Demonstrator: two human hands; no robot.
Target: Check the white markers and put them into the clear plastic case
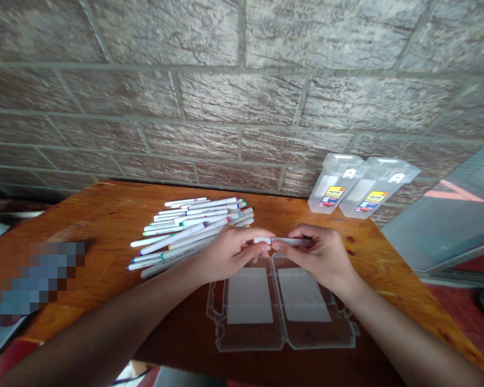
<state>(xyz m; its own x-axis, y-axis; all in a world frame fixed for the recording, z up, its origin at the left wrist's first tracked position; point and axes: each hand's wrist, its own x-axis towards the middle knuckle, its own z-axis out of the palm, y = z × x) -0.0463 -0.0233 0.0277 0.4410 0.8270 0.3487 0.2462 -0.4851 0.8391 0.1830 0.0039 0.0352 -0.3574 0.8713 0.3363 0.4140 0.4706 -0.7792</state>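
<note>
Between my two hands lies one white marker [288, 241], level above the table. My left hand [236, 247] pinches its left end, which looks like the cap. Farther along the barrel, the fingers of my right hand [318, 252] are closed on it. Below the hands an open clear plastic case [250, 337] lies flat, its two halves side by side with a white sheet in each. A loose pile of white markers [185, 228] with coloured ends spreads to the left, partly hidden behind my left hand.
Two clear marker boxes [329, 185] with yellow labels stand at the back right against the brick wall [242, 97]. The wooden table [105, 231] ends at the right beside a greyish panel [460, 215]. A blurred, pixelated item [36, 285] lies at the left edge.
</note>
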